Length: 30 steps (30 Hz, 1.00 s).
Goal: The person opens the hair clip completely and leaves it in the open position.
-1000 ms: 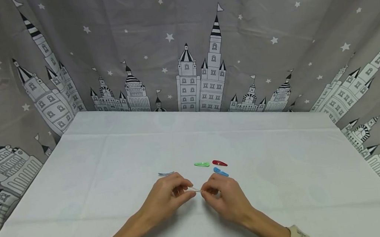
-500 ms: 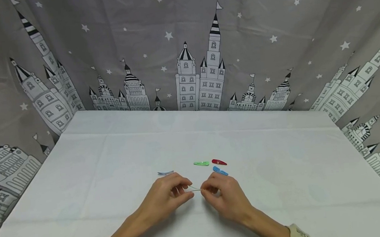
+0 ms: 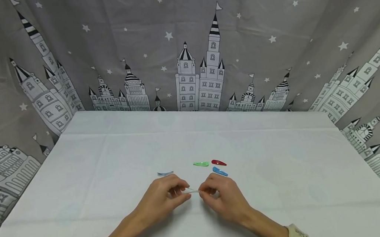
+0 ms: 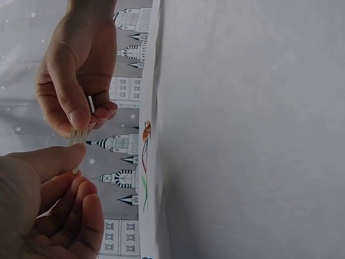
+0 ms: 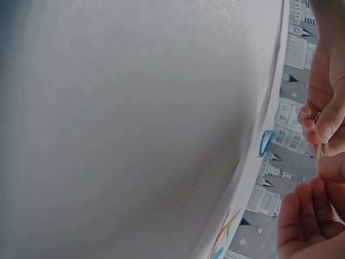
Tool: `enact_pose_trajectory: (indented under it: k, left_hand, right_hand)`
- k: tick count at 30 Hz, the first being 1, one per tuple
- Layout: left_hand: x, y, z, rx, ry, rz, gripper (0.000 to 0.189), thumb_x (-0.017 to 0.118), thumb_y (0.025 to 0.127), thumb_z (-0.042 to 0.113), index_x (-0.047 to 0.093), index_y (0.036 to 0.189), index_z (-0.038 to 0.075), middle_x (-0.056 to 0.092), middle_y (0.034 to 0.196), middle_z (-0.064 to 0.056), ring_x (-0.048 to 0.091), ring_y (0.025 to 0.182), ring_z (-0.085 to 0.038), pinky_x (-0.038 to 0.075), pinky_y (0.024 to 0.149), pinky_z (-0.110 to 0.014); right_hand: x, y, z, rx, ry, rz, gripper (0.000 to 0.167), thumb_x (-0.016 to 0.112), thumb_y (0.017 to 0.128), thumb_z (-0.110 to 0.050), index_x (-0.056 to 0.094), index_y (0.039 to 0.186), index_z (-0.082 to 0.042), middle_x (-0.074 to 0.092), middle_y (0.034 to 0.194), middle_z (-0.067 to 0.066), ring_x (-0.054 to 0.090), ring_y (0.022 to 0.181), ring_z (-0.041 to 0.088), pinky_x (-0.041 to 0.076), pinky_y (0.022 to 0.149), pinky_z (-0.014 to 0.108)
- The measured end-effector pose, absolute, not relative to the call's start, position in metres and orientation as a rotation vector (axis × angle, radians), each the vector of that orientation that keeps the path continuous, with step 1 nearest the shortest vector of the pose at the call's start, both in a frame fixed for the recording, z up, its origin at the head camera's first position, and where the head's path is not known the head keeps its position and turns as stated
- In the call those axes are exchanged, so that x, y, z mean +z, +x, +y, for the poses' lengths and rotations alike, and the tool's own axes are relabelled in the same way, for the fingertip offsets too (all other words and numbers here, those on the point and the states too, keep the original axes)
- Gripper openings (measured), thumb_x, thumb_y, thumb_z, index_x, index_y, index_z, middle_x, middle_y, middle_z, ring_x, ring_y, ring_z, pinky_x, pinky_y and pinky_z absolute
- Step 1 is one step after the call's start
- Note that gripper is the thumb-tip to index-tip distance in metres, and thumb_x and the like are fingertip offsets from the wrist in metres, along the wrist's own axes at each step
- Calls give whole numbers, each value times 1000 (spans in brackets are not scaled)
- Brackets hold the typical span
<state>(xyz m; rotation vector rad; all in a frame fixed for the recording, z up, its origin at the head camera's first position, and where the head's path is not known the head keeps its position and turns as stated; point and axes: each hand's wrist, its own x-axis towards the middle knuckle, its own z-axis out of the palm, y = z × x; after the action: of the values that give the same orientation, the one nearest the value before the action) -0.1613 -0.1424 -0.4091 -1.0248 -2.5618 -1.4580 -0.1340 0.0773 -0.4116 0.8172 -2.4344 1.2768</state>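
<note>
Between the two hands a pale cream snap hair clip [image 3: 194,191] is held above the table, its strips spread apart at the left. My left hand [image 3: 164,195] pinches its left end between thumb and fingers. The other end is pinched by my right hand [image 3: 224,195], and the fingertips hide that end. In the left wrist view the flat strips of the clip [image 4: 78,136] show between both thumbs. A blue hair clip [image 3: 220,171] lies just beyond the right hand. Past the left hand lies a thin bluish clip [image 3: 165,173], seen edge-on.
A green hair clip [image 3: 201,164] and a red hair clip [image 3: 218,162] lie side by side farther back on the white-covered table [image 3: 112,158]. Behind the table hangs a grey curtain [image 3: 149,32] printed with castles and stars.
My left hand has shifted slightly left, so more of the cream clip shows between the hands. The right hand has drifted a little left as well. The clips on the table stay put.
</note>
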Motion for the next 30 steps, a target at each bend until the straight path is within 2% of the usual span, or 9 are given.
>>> enact_pose_trajectory:
  k: [11, 19, 26, 30]
  left_hand:
    - [-409, -160, -149, -1416, -987, -2553, 15, 80, 80, 4, 72, 92, 10, 62, 83, 14, 58, 72, -2, 53, 65, -24]
    - [-404, -160, -160, -1374, -903, -2597, 16, 80, 81, 5, 72, 92, 13, 64, 89, 15, 61, 77, -3, 54, 70, -27]
    - [-402, -164, -175, -1305, -839, -2607, 18, 82, 79, 4, 73, 93, 12, 69, 92, 6, 62, 79, -3, 54, 73, -27]
    - [-403, -166, -182, -1271, -801, -2640, 19, 82, 79, 4, 74, 95, 14, 68, 92, 9, 62, 80, -3, 54, 72, -28]
  right_hand:
    - [-405, -135, 71, 1270, 818, -2510, 10, 72, 82, 3, 72, 83, -6, 62, 80, -7, 59, 74, 3, 52, 68, 23]
    - [-398, -140, 56, 1295, 771, -2561, 8, 70, 84, 3, 73, 84, -5, 62, 81, -6, 61, 76, 5, 54, 72, 28]
    - [-396, -149, 38, 1321, 734, -2634, 7, 70, 86, 1, 74, 86, -4, 62, 80, -5, 60, 77, 6, 52, 74, 26]
    - [-397, -154, 32, 1340, 735, -2651, 7, 69, 86, 0, 74, 87, -4, 63, 80, -4, 58, 76, 6, 50, 73, 25]
